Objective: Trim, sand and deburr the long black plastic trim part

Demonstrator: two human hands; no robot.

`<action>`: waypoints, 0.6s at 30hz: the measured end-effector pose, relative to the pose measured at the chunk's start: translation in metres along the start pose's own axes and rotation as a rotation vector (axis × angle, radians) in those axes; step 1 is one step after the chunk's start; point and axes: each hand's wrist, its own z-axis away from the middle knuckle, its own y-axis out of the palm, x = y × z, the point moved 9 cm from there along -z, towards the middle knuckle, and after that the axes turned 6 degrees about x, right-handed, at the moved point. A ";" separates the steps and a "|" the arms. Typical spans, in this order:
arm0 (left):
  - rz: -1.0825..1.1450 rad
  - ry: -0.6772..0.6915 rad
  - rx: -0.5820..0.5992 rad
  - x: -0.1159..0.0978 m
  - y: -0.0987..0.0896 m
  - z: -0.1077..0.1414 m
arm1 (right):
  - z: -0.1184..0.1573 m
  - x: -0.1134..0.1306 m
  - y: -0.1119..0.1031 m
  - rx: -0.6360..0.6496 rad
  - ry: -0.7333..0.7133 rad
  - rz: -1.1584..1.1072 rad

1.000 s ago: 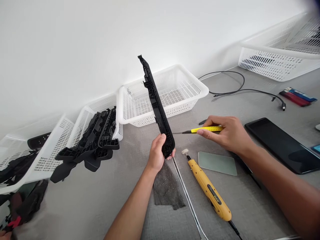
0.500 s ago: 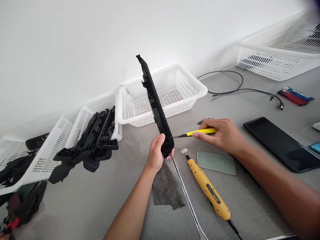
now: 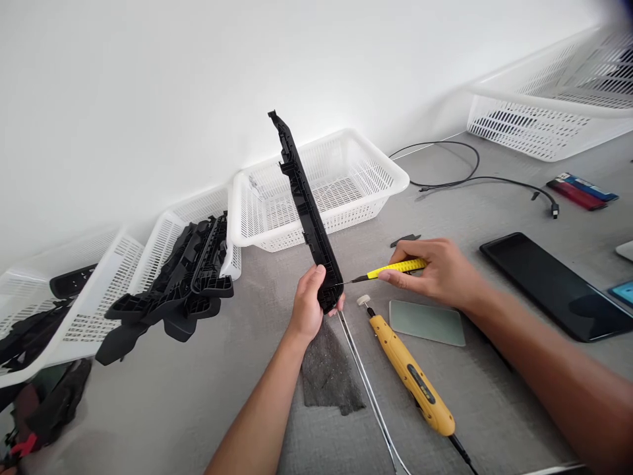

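Observation:
A long black plastic trim piece (image 3: 309,214) leans up and to the left, its ribbed inner side showing. My left hand (image 3: 309,307) is closed round its lower end, thumb on the ribbed side. My right hand (image 3: 432,270) grips a yellow-handled craft knife (image 3: 395,269) in a pinch. The thin blade points left and meets the edge of the trim piece near its lower end. Below the left hand lie a dark grey cloth (image 3: 329,373) and a bent metal rod (image 3: 363,376). A yellow rotary tool (image 3: 413,376) with a small white tip rests below the knife.
A white basket (image 3: 395,175) stands behind the trim piece. Black plastic parts (image 3: 192,264) overhang another basket on the left. On the right lie a greenish glass plate (image 3: 428,323), a black phone-like device (image 3: 554,284), a black cable (image 3: 494,177) and red and blue packets (image 3: 581,191).
The knife has moved slightly down along the trim piece's edge, its handle now tilting up to the right. My left hand and the trim piece have hardly moved.

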 end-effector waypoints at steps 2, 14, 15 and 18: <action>0.000 0.002 -0.004 -0.001 0.000 0.000 | 0.000 -0.003 -0.003 -0.035 0.018 0.012; 0.006 0.020 0.047 0.000 0.003 0.000 | 0.003 -0.011 -0.016 -0.169 0.100 0.036; 0.003 0.028 0.061 0.000 0.004 0.000 | 0.003 -0.011 -0.016 -0.180 0.107 0.032; -0.007 0.051 0.081 -0.003 0.005 0.000 | 0.003 -0.010 -0.012 -0.154 0.100 0.023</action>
